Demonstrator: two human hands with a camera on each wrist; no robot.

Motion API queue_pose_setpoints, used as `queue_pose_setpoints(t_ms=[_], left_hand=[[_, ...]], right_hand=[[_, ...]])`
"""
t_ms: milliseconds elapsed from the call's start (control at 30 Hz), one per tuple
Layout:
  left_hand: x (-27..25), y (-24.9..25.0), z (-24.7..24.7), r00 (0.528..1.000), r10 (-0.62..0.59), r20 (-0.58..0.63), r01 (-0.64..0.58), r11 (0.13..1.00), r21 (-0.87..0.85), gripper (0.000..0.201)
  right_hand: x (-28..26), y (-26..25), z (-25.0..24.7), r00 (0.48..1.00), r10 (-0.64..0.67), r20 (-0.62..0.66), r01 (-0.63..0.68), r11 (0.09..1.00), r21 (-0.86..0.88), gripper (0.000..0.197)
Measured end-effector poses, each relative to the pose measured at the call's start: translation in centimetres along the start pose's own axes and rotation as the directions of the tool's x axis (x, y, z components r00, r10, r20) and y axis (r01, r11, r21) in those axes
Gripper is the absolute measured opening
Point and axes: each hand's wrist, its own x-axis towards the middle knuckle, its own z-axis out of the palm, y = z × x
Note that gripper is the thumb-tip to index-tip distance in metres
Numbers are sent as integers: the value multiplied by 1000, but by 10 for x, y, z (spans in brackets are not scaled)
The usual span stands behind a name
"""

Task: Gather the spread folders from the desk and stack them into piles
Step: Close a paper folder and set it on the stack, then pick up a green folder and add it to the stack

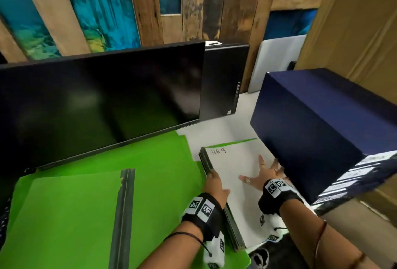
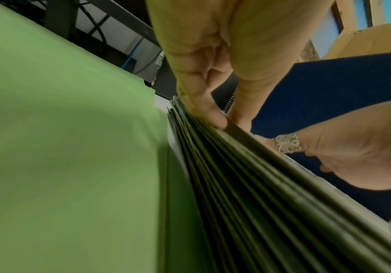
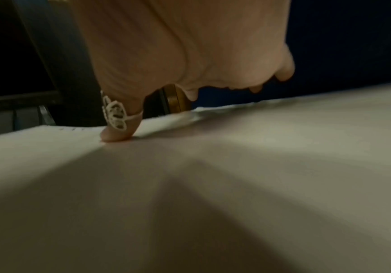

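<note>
A stack of folders (image 1: 231, 185) lies at centre right on the desk; its white top sheet reads "HR9" and its dark spines (image 2: 259, 194) face left. My left hand (image 1: 211, 174) lies along that spine side, fingers (image 2: 215, 118) straight against the edges and thumb over the top. My right hand (image 1: 261, 172) is spread flat, pressing on the white top sheet (image 3: 213, 184), thumb tip (image 3: 117, 134) down. Left of the stack, green folders (image 1: 86, 204) lie spread, one showing a dark spine strip (image 1: 123, 215). In the left wrist view a green cover (image 2: 61, 147) fills the left.
A black monitor (image 1: 96, 101) leans behind the green folders, a second dark panel (image 1: 223, 81) beside it. A navy box (image 1: 318, 126) stands close to my right hand, with cardboard (image 1: 354, 32) behind. A strip of white desk (image 1: 225, 126) shows beyond the stack.
</note>
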Motion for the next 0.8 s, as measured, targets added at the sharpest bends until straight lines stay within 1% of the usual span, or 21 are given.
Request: queue_pose_setpoints(t_ms=[67,100,133,200,233,267,300,333,367,400,433,467,500,533,567,633,700,733,800], left_hand=[[2,-6,1,1000,15,-5,-15,999,37,75],[3,-13,-2,1000,23,-14,-22,999,31,71],[4,-22,-7,999,24,-33,-23,1000,19,67],[6,-47,-23,994,1,-105,1,1000,23,62],[8,-62,-34,988,-22,-155,27,999,34,59],[8,-78,-46,977,-56,-207,67,997,44,58],[8,-94,-59,961,-99,-256,119,991,63,57],[6,-109,-73,945,-141,-297,176,980,94,58],[4,-125,-88,932,-173,-320,227,964,140,60],[2,-140,-103,928,-196,-318,266,944,196,66],[1,-157,-117,934,-212,-287,289,921,263,77],[0,-173,-130,944,-234,-231,302,894,330,91],[0,-187,-141,947,-269,-177,318,869,378,104],[-3,-199,-149,942,-305,-140,336,851,403,114],[-6,-209,-154,937,-326,-125,348,842,413,119],[-12,-221,-157,937,-326,-127,348,838,419,122],[-19,-227,-154,940,-310,-145,342,843,414,122],[-23,-230,-151,938,-310,-153,346,844,409,123],[-33,-237,-146,932,-321,-168,362,846,391,123]], right_hand=[[6,3,9,996,7,88,-7,1000,7,109],[7,3,9,995,9,103,-11,1000,12,106],[7,2,8,996,5,87,-6,1000,12,102],[3,-9,5,998,-65,-24,66,998,8,92],[-1,-18,4,984,-139,-114,143,989,27,85],[-7,-29,4,953,-225,-203,244,967,72,77],[-13,-42,5,910,-318,-267,361,924,130,68],[-20,-57,7,860,-420,-290,480,859,177,60],[-26,-72,9,806,-529,-264,582,788,199,53],[-32,-88,13,753,-628,-196,658,728,195,48],[-37,-103,18,702,-703,-113,710,681,179,44],[-41,-119,23,668,-744,-29,738,657,154,44],[-44,-135,26,650,-758,52,751,651,109,48],[-45,-150,31,644,-753,131,756,654,40,55],[-44,-163,34,651,-731,205,752,657,-46,67],[-42,-185,40,693,-646,318,719,648,-251,94],[-39,-199,48,731,-591,342,682,614,-397,114],[-39,-204,52,736,-583,343,675,601,-429,120],[-38,-214,63,730,-587,349,682,596,-425,127]])
